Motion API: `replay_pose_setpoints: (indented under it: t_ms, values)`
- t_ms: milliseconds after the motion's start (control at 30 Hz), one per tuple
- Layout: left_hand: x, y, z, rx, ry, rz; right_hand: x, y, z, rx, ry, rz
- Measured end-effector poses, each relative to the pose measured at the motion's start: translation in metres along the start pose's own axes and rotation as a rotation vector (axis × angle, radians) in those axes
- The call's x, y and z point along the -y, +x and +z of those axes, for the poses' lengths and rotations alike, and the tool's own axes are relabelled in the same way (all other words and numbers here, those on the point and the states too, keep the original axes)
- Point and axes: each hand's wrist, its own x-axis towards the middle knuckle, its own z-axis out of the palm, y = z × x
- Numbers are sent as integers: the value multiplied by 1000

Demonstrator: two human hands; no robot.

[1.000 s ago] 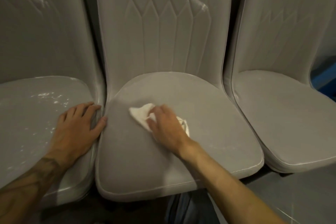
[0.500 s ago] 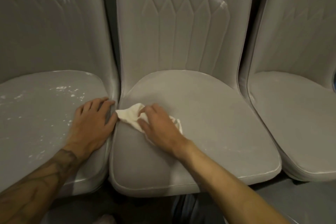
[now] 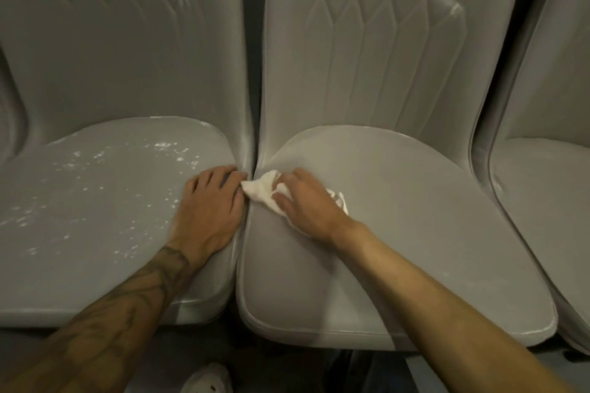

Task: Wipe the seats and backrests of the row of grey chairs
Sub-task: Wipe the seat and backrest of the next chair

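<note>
The left seat (image 3: 95, 201) is scattered with white specks, and the left backrest (image 3: 111, 41) above it carries a pale smear near its top, so this chair looks not yet wiped. The left hand (image 3: 210, 204) lies flat on that seat's right edge, palm down and fingers straight and holding nothing. It probably braces the person's lean and steadies the chair beside the one being cleaned. Just right of it, across the narrow gap between the 2 chairs, a crumpled white cloth (image 3: 263, 193) sits at the left rear corner of the middle seat (image 3: 399, 233), its tip touching the left hand's fingertips. The right hand (image 3: 306, 201) covers the cloth with fingers bent over the bunched fabric, pressing it onto the cushion. Placed there, it seems meant to work dust out of the corner where cushion meets back. The middle backrest (image 3: 383, 41) has stitched diamond panels and 1 white mark at upper right. A third seat (image 3: 549, 188) shows at the far right. No brand, label or writing can be read anywhere.
</note>
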Motion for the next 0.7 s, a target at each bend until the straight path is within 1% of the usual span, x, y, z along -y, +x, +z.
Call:
replay_pose_setpoints:
  t_ms: [33,100,133,200,233,300,333,367,467,500,533,600,700]
  values:
    - [-1,0,0,0,0,-1,0,9,-1,-16,-15,56]
    - [0,0,-1,10,-1,0,11,11,3,-53,-52,69]
    - [0,0,-1,15,-2,5,17,2,8,-58,-53,35]
    - [2,-1,-2,21,4,15,28,-31,14,-45,-25,-117]
    - [2,-1,-3,26,7,15,30,-46,13,3,-11,-188]
    - [2,-1,-5,38,10,15,26,-51,6,139,15,-243]
    - [2,-1,-6,44,15,17,23,-43,2,168,7,-242]
    - [1,-1,-6,48,20,20,20,-32,-1,160,-7,-220]
    - [3,-2,-4,46,9,21,23,-9,-3,31,-56,-20]
    - [3,-2,-3,42,3,21,29,-14,1,0,-81,1]
    - [4,-2,-2,37,-2,24,37,-27,5,-9,-97,-20]
    - [3,-1,-2,32,-3,20,52,-64,9,-4,-59,-131]
    - [1,-2,-3,16,-9,7,62,-107,3,114,-36,-231]
